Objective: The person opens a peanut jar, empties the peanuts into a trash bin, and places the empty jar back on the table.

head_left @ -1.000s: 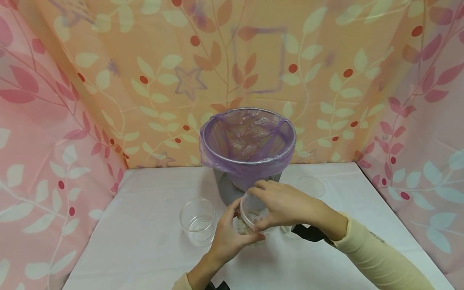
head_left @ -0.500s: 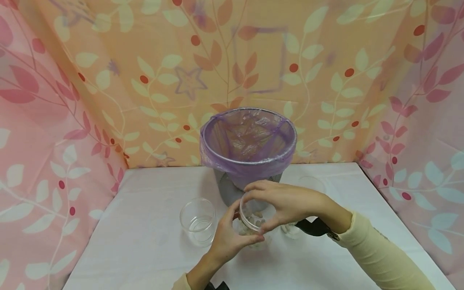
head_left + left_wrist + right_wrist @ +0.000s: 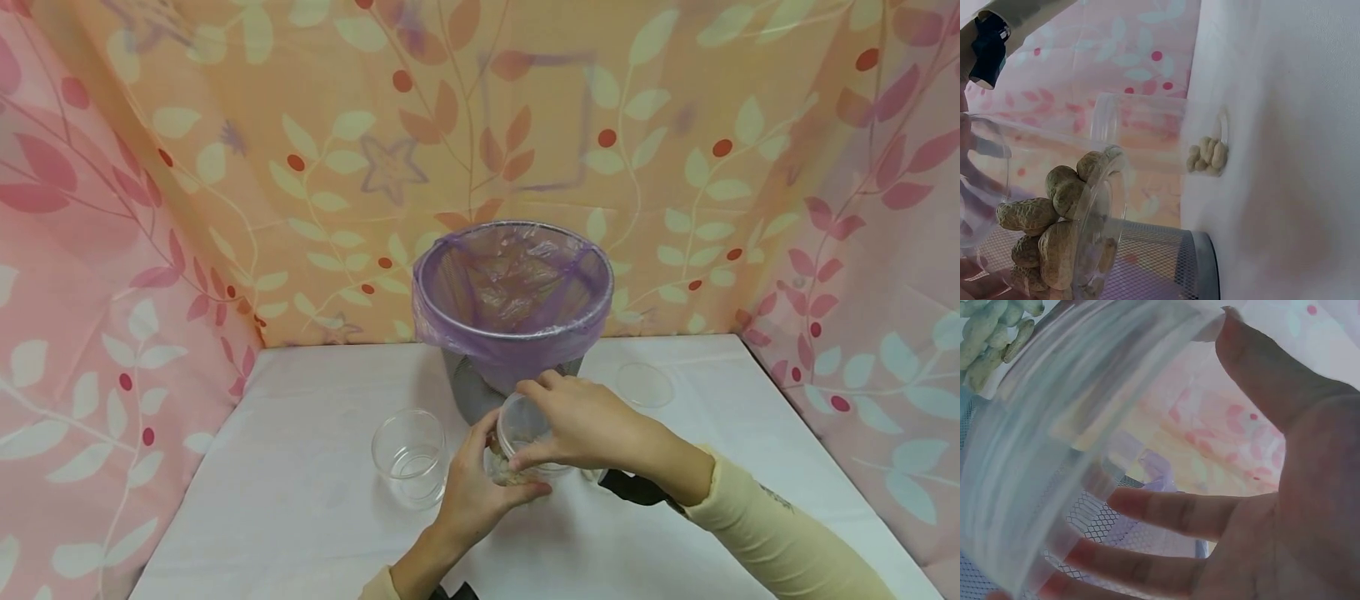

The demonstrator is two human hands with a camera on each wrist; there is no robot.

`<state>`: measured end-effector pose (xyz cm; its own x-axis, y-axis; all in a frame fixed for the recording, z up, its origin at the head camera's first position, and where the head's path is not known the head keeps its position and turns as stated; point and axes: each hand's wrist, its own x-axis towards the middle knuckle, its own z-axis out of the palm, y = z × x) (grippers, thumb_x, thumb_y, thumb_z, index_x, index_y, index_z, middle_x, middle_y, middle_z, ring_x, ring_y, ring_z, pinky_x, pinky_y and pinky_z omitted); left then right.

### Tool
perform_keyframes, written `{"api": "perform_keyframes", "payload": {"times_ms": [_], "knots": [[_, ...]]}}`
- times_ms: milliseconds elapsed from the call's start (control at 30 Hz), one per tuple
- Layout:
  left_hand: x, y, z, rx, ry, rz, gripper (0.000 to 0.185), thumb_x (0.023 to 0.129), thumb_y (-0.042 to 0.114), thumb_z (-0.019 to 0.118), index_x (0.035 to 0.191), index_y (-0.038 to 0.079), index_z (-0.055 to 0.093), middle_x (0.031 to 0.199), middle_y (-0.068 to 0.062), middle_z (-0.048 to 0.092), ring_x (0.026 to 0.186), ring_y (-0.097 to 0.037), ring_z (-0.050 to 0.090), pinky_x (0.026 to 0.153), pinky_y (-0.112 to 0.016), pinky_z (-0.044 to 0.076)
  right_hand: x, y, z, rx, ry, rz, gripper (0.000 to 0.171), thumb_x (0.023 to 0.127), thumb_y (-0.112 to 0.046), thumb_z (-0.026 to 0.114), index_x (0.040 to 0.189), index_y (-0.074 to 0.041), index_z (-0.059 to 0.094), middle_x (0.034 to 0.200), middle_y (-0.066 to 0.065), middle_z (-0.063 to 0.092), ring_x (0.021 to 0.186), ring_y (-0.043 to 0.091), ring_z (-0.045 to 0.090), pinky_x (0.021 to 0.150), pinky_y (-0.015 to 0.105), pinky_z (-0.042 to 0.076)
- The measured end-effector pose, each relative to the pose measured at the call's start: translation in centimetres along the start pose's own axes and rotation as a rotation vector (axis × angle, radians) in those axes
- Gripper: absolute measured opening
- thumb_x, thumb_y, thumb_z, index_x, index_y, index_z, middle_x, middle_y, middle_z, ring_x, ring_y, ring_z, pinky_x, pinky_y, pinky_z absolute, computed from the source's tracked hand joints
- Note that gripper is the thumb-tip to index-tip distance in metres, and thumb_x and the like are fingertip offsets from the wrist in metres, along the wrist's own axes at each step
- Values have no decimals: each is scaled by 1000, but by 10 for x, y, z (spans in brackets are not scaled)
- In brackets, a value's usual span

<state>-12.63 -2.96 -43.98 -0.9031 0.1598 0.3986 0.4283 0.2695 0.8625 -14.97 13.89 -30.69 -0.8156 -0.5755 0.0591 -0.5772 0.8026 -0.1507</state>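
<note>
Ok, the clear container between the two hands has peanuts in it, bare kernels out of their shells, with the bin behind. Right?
Not quite: the peanuts are not bare kernels; they are in their rough shells, as the left wrist view shows. The clear container is between the left hand and the right hand, with the bin behind.

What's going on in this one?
A person's left hand and right hand hold a clear jar with peanuts inside, in front of a mesh bin with a purple liner. Whether the right grips a lid is unclear. An empty-looking jar stands left; another jar, with peanuts at its bottom, stands right.
</note>
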Motion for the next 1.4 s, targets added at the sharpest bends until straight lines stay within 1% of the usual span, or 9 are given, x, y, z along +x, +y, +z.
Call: {"api": "perform_keyframes", "payload": {"times_ms": [100, 233, 367, 467, 633, 833, 967, 1200, 1400], "knots": [[0, 0, 0, 5, -1, -8, 94, 59, 39, 92, 140, 28, 44, 126, 7, 56, 108, -22, 57, 92, -37, 49, 1, 1, 0, 5, -24, -31, 82, 73, -60, 75, 132, -7, 55, 117, 11, 62, 93, 25, 64, 69, 39, 56], [0, -1, -1, 17, -18, -17, 96, 60, 41, 92, 141, 26, 43, 132, 4, 56, 112, -23, 57, 95, -38, 49, 2, 10, -5, 73, -100, -182, 76, 72, -44, 82, 135, -12, 54, 127, 7, 57, 108, 23, 58, 85, 41, 55], [-1, -3, -1, 8, -51, -17, 96, 60, 41, 91, 142, 25, 42, 140, 3, 52, 120, -21, 54, 99, -41, 48, 3, 20, -11, 150, -202, -335, 78, 67, -26, 86, 137, -22, 52, 141, 4, 49, 128, 26, 48, 103, 49, 47], [-2, -3, -1, -3, -61, -20, 95, 60, 40, 91, 141, 26, 43, 141, 4, 51, 121, -18, 53, 100, -41, 47, 2, 24, -13, 177, -241, -380, 79, 69, -21, 85, 140, -25, 50, 148, 6, 44, 137, 31, 42, 108, 56, 40], [-1, -3, 0, -12, -42, -18, 95, 61, 38, 91, 142, 19, 43, 137, 2, 55, 116, -20, 55, 99, -38, 47, 1, 19, -10, 168, -143, -254, 67, 81, -44, 76, 138, -16, 52, 145, 12, 47, 133, 35, 46, 104, 54, 45], [-1, -3, 1, -9, -16, -14, 95, 61, 39, 90, 141, 22, 43, 130, 2, 57, 109, -17, 55, 95, -33, 48, 1, 7, -3, 117, -72, -56, 86, 75, -62, 71, 138, -7, 51, 131, 17, 56, 109, 32, 62, 86, 47, 56], [-2, -3, 2, 12, -5, -13, 95, 61, 37, 91, 141, 21, 43, 128, -1, 58, 107, -21, 56, 91, -32, 49, 0, 2, 1, 61, -74, -44, 87, 75, -60, 73, 138, -5, 50, 127, 18, 58, 101, 30, 63, 78, 43, 57], [-2, -1, 0, 4, 5, -12, 93, 60, 38, 92, 139, 27, 44, 130, 8, 56, 111, -24, 57, 96, -35, 46, 1, 2, -1, 49, -65, -91, 79, 74, -50, 79, 137, -10, 52, 125, 10, 58, 97, 20, 59, 73, 35, 55], [-2, -3, -2, -34, -36, -8, 95, 62, 35, 91, 142, 16, 44, 135, -1, 56, 116, -23, 56, 101, -38, 45, -3, 5, -10, 72, -57, -144, 79, 71, -48, 81, 137, -15, 53, 129, 6, 56, 104, 19, 58, 79, 36, 55]]}}
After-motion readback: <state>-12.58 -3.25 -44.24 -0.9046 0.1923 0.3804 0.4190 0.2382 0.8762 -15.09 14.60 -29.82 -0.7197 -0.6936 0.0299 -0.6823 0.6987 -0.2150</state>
